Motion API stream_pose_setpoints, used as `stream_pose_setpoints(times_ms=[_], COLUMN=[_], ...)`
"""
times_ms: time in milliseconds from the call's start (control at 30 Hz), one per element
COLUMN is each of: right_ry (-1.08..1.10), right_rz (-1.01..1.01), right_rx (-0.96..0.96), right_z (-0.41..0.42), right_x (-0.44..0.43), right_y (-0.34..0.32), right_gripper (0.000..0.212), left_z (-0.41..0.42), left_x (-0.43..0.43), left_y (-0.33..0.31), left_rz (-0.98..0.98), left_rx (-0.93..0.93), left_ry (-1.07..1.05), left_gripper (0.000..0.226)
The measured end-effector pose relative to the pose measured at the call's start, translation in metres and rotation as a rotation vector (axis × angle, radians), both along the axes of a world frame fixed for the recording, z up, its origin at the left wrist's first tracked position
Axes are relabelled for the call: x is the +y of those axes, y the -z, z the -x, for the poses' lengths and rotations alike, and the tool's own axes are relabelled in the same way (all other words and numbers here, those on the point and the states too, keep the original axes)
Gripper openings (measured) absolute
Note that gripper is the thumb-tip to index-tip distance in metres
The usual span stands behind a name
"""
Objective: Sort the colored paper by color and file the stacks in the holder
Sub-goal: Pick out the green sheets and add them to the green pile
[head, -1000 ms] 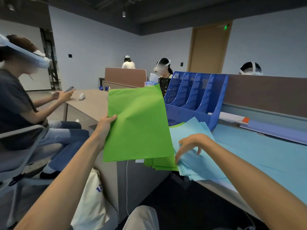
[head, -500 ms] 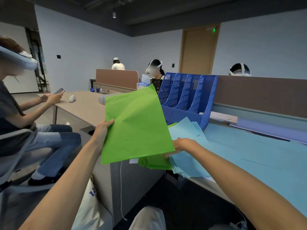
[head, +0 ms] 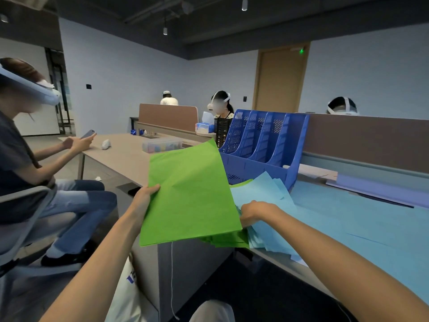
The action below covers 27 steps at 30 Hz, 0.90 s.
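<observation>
Your left hand (head: pixel 146 196) holds one green sheet (head: pixel 190 196) up off the surface (head: pixel 371 228), thumb on the front at its left edge, fingers hidden behind it, pinching the sheet. The sheet is tilted, with its top corner up near the holder (head: pixel 262 145) but not touching it. Your right hand (head: pixel 253 211) is just beside the sheet's lower right edge, knuckles up, fingers curled down onto the paper piles. The fingertips are hidden, so you cannot tell what they grip. Under that hand is a fanned blue pile (head: pixel 267 194) at the near edge of the surface. A green stack (head: pixel 227 240) lies beneath and left of it, poking out below the held sheet. The holder is blue with four slots and stands upright on the surface right behind the piles. At left another person sits with a phone (head: pixel 88 134). A clear box (head: pixel 161 145) sits on the far desk. A white bag (head: pixel 125 296) is by your knee.
</observation>
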State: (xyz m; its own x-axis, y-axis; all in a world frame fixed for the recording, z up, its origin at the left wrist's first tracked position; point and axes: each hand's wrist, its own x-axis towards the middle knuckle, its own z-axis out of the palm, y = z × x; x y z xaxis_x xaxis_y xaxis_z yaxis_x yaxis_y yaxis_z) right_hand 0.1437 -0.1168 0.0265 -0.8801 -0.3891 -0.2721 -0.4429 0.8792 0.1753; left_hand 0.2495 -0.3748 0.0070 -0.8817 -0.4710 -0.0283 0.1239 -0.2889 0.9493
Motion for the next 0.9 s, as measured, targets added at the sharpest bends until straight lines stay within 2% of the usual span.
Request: stream_pose_setpoints(times_ms=[200,400,533,633,733,800,900], right_ry=[0.028,-0.007,0.012,-0.019,-0.042,-0.050,-0.027], right_rz=[0.161,0.058,-0.037,-0.126,-0.081,0.029,0.126], right_rx=[0.109,0.072,-0.041,-0.044,0.038,0.119,0.162], right_z=[0.007,0.006,-0.001,-0.003,0.000,0.001,0.009], right_x=[0.003,0.001,-0.001,-0.005,-0.005,0.001,0.013], right_y=[-0.004,-0.014,-0.023,-0.022,-0.015,-0.018,-0.033], right_gripper=[0.037,0.055,0.060,0.045,0.019,0.017,0.026], left_z=[0.002,0.006,0.007,0.009,0.005,0.005,0.011], left_x=[0.005,0.001,0.000,-0.001,0.002,0.004,0.008], left_y=[0.011,0.015,0.016,0.017,0.015,0.012,0.010], left_rz=[0.037,0.070,0.088,0.091,0.097,0.111,0.146], left_rx=[-0.067,-0.099,-0.118,-0.123,-0.131,-0.142,-0.175], left_ry=[0.033,0.062,0.066,0.068,0.064,0.046,0.023], left_gripper=[0.022,0.024,0.025,0.025,0.023,0.024,0.027])
